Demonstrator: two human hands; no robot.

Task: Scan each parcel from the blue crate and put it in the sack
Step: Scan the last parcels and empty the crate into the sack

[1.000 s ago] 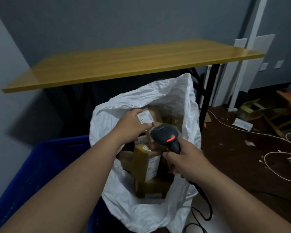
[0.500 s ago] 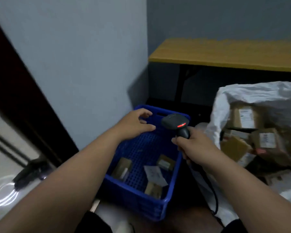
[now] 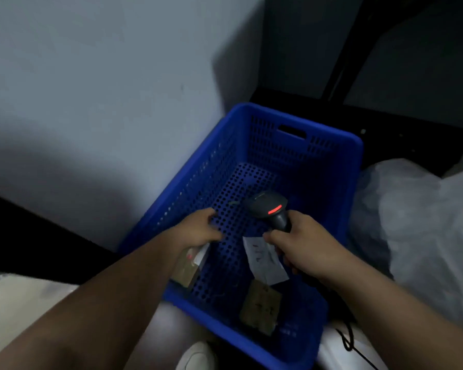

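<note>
Against the grey wall, your perforated blue plastic crate (image 3: 300, 156) holds two brown cardboard parcels (image 3: 259, 307) and a white paper slip (image 3: 263, 260); your left hand (image 3: 198, 231) hangs relaxed, your right hand (image 3: 302, 244) grips the black handheld scanner (image 3: 270, 209).

Crate (image 3: 300, 145) was blue moulded plastic, perforated walls and floor, slight sheen on the rim. Scanner (image 3: 269, 209) was dark matt plastic with a glowing red strip. Two parcels (image 3: 259, 307) looked like brown corrugated cardboard, rough and matt; a loose white paper slip (image 3: 262, 259) lay creased. Sack (image 3: 425, 222) was white crinkled woven plastic, dull. Wall (image 3: 91, 89) was smooth matt paint.
</note>
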